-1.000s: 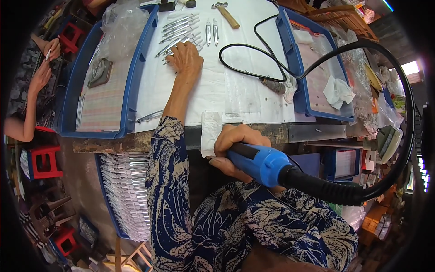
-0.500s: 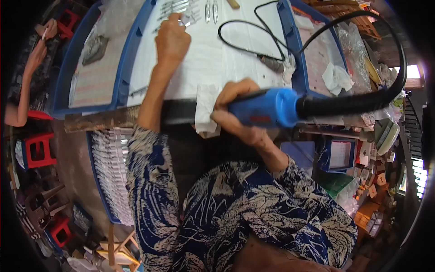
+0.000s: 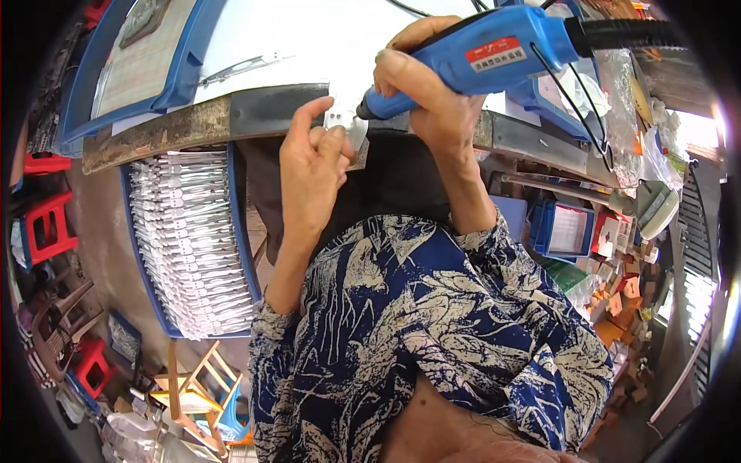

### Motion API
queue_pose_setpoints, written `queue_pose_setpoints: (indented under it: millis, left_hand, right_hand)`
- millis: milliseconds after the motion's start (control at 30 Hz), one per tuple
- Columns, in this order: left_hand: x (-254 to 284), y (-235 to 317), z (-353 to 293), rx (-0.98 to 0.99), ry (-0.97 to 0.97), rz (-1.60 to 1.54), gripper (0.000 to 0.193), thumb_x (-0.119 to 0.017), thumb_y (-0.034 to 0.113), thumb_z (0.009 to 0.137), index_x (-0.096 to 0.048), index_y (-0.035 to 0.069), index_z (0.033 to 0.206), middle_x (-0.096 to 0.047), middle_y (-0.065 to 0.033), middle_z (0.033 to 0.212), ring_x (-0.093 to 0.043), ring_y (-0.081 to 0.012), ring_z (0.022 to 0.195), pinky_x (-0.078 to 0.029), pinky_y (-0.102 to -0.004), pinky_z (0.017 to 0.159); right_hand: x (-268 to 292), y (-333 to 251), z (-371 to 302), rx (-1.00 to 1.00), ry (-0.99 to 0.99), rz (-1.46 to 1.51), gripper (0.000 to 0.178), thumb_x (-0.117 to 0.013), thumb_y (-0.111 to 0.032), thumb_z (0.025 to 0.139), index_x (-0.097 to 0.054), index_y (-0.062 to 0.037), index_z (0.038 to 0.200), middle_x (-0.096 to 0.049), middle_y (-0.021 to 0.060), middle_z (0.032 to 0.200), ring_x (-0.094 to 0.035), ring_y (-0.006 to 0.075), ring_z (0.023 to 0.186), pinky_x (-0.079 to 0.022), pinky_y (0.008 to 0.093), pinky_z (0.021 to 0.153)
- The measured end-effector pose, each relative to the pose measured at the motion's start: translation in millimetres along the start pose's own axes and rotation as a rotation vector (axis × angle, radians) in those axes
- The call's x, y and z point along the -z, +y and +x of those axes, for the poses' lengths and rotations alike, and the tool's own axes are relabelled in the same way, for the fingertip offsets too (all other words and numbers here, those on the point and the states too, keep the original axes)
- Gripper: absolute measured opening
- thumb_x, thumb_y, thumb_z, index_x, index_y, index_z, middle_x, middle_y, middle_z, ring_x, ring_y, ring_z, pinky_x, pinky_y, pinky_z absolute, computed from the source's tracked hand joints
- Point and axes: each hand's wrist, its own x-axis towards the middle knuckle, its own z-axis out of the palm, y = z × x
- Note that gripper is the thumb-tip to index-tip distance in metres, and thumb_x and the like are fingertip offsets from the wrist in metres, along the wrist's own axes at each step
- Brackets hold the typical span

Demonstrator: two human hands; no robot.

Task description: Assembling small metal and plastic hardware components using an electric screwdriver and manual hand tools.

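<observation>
blue tool point(image 3: 494, 46) — nose lower-left, cord upper-right

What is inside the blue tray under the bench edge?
The blue tray holds rows of small silvery metal pieces, packed end to end. Its upper end is hidden beneath the bench edge, so what lies there cannot be seen.

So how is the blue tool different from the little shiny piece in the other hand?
The blue tool is big, thick and plastic-looking; the shiny piece is small, thin and metal-looking. The tool has a black hose coming off its back end; the piece has nothing attached. The right hand wraps all the way around the tool, while the left hand only pinches the piece with its fingers. Both are held up at the table edge, tool tip against the piece.
</observation>
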Motion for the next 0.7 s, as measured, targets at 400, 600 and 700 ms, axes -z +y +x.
queue_pose_setpoints:
  millis: [400, 600, 700]
  left_hand:
    - [-11.0, -22.7, 14.4, -0.027, 0.076, 0.115, 0.025, -0.047, 0.003, 0.085, -0.044, 0.0, 0.11, -0.054, -0.0056, 0.056, -0.046, -0.0074, 0.04, -0.034, -0.0213, 0.033]
    - [-7.9, -22.4, 17.1, 0.033, 0.021, 0.067, 0.024, -0.047, 0.004, 0.088, -0.04, 0.002, 0.111, -0.055, -0.0071, 0.061, -0.042, -0.0053, 0.041, -0.03, -0.018, 0.033]
    - [-8.4, -23.1, 16.6, 0.038, 0.011, 0.051, 0.024, -0.047, 0.004, 0.088, -0.039, 0.002, 0.11, -0.054, -0.0074, 0.061, -0.042, -0.005, 0.041, -0.03, -0.0174, 0.034]
  right_hand:
    - [3.8, 14.2, 17.6, 0.498, -0.178, -0.032, 0.017, -0.071, -0.013, 0.069, -0.059, -0.0022, 0.074, -0.055, 0.0013, 0.061, -0.05, 0.0084, 0.053, -0.04, 0.0208, 0.051]
    - [-16.0, -31.0, 7.0, -0.272, 0.165, -0.063, 0.017, -0.071, -0.013, 0.069, -0.059, -0.0017, 0.073, -0.056, 0.0031, 0.062, -0.052, 0.0093, 0.052, -0.041, 0.021, 0.05]
    - [-17.3, -37.3, 8.8, -0.262, 0.181, 0.0, 0.017, -0.07, -0.011, 0.069, -0.058, -0.001, 0.074, -0.056, 0.004, 0.062, -0.053, 0.0104, 0.051, -0.043, 0.0213, 0.05]
